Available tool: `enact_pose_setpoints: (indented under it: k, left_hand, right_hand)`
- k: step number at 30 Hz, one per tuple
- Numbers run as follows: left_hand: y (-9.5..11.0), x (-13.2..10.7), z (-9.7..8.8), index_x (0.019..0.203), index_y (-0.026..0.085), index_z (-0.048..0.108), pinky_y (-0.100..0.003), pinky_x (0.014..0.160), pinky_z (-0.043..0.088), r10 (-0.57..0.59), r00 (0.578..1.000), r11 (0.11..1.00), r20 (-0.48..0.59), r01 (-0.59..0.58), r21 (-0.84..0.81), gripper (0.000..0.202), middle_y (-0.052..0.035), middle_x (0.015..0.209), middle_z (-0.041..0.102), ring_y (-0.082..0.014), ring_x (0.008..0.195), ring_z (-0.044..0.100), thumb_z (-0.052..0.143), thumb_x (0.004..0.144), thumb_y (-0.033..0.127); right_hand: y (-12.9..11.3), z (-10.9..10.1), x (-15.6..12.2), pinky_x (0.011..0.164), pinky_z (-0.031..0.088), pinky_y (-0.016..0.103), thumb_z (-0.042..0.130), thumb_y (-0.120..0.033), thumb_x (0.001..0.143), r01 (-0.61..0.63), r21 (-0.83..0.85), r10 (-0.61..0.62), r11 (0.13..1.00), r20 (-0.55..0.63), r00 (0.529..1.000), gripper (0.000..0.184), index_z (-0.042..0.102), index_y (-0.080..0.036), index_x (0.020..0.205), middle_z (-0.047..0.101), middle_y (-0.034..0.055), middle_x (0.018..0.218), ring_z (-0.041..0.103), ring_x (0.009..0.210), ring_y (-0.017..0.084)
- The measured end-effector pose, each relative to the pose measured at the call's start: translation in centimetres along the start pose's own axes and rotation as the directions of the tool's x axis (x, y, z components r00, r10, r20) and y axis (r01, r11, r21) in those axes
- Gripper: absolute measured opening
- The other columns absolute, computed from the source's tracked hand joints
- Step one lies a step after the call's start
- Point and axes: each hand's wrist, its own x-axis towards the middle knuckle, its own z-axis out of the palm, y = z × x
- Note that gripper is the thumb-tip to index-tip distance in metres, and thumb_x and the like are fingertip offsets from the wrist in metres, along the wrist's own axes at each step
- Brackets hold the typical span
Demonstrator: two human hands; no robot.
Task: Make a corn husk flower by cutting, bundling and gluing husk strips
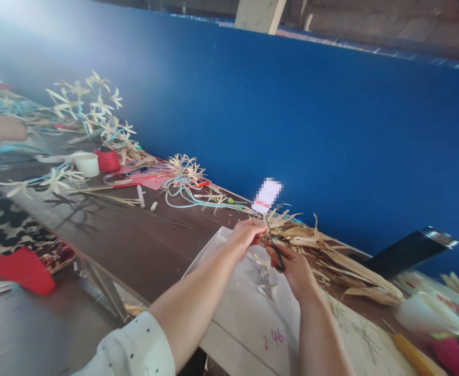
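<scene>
On the bench (139, 245), a white cup (87, 165) stands just beside a red spool (107, 160). A black flask (403, 254) lies aslant (its end shiny) near the blue wall (331, 130). Lower left, a red cloth (24, 269) hangs near black-and-white fabric (12, 222); something pink (453, 355) sits lower right.

Dry husks (305, 236) on brown table (151, 237)

white patch (267, 196), table's (131, 230) back edge: pixelated | co-worker's hand (12, 130), table's left end: blurred, cut off | left hand (248, 231): pinched contents indistinct
</scene>
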Motion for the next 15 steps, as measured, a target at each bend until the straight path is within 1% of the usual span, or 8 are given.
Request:
enact_pose_setpoints:
  k: [4,6,10,15]
  left_hand:
    - [-0.08,0.05,0.03,0.068,0.012,0.064,-0.017,0.048,0.036,0.028,1.000,0.999,0.000,-0.028,-0.016,0.012,-0.0001,0.060,0.056,-0.0045,0.051,0.045,0.067,0.061,0.022]
    - [-0.11,0.07,0.04,0.067,0.012,0.064,-0.017,0.048,0.036,0.032,0.999,0.999,-0.002,-0.032,-0.015,0.013,0.0000,0.059,0.056,-0.0046,0.051,0.045,0.068,0.061,0.023]
    - [-0.05,-0.04,0.07,0.065,0.012,0.063,-0.017,0.049,0.036,0.035,0.999,0.999,0.006,-0.035,-0.001,0.014,0.0007,0.057,0.054,-0.0045,0.050,0.044,0.068,0.060,0.025]
    - [0.18,-0.33,0.17,0.067,0.012,0.063,-0.016,0.050,0.037,0.057,0.998,0.998,0.030,-0.057,-0.005,0.016,-0.0015,0.064,0.058,-0.0050,0.055,0.047,0.068,0.061,0.025]
  right_hand:
    - [-0.05,-0.08,-0.07,0.049,0.029,0.023,0.064,-0.052,0.067,0.002,-0.002,-0.002,1.000,-0.063,0.998,0.038,0.069,-0.017,0.082,0.052,-0.0015,0.056,0.040,0.051,0.011]
    - [-0.08,-0.11,-0.09,0.049,0.029,0.023,0.063,-0.054,0.066,-0.008,0.007,0.009,1.000,-0.098,0.995,0.038,0.067,-0.017,0.076,0.053,-0.0007,0.057,0.041,0.052,0.011]
    - [-0.20,-0.08,-0.10,0.048,0.030,0.022,0.064,-0.053,0.065,-0.026,0.016,0.027,1.000,-0.107,0.994,0.038,0.067,-0.017,0.078,0.055,0.0001,0.059,0.043,0.052,0.011]
    - [-0.54,0.07,-0.13,0.047,0.030,0.022,0.066,-0.051,0.064,-0.055,0.036,0.059,0.998,-0.120,0.991,0.041,0.069,-0.017,0.085,0.057,0.0000,0.059,0.044,0.052,0.011]
